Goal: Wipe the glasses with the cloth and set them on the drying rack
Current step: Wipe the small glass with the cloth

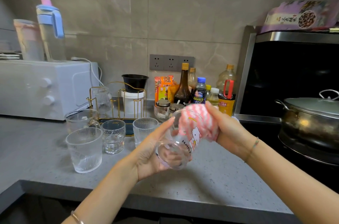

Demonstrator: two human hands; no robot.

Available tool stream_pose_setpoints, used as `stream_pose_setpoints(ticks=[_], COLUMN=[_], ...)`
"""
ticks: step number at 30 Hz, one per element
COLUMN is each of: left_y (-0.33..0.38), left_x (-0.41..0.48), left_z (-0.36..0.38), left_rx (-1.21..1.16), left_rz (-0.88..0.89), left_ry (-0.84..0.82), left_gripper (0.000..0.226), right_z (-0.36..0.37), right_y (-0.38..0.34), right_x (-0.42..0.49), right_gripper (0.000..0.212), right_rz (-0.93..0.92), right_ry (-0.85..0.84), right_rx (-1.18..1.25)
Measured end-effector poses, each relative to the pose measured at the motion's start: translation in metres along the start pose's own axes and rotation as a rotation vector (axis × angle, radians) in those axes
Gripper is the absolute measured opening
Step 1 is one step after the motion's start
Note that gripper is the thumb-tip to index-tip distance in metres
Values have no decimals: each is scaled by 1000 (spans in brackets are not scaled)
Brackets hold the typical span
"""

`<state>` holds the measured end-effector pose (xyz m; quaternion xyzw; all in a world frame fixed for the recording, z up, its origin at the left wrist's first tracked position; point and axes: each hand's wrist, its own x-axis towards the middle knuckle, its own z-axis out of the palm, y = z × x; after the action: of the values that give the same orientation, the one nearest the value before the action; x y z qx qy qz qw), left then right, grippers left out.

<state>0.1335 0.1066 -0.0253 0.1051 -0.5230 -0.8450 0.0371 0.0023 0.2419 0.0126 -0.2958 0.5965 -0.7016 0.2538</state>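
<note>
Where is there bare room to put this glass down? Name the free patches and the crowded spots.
Free: the grey counter along its front edge, before the four standing glasses, and the strip between your right hand and the stove. The gold drying rack holds one glass; other pegs are bare. Crowded: around those glasses and the bottles at the wall.

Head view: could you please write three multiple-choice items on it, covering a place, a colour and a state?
1. The drying rack stands: A) right of the white appliance; B) atop it; C) left of it.
2. The cloth is: A) blue; B) pink and white; C) green.
3. The printed glass is: A) standing upright; B) inverted on the rack; C) held tilted in the air.
Key: 1 A, the rack sits on the counter beside the appliance; 2 B, its stripes show; 3 C, the left hand holds it while the right hand presses the cloth into its mouth.
</note>
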Motion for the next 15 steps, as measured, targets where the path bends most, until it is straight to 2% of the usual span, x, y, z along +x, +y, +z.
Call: stream_pose_setpoints(ticks=[3,5,9,12,15], left_y=[-1,-1,1,2,6], left_x=[4,7,10,9,4], left_z=[1,6,20,27,30], left_rx=[-152,-242,-415,-487,-552], left_rz=[50,80,102,96,44], left_ry=[92,100,40,53,47], left_gripper=[67,57,49,44,40], right_z=[4,16,44,40,31], right_y=[-1,3,32,45,55], right_x=[-3,-13,-29,-23,-19], right_gripper=[47,38,35,43,41], right_rz=[-223,-418,-790,-953,-1122], right_ry=[112,94,-141,-117,-79], right_rx=[-106,-226,-519,-683,-889])
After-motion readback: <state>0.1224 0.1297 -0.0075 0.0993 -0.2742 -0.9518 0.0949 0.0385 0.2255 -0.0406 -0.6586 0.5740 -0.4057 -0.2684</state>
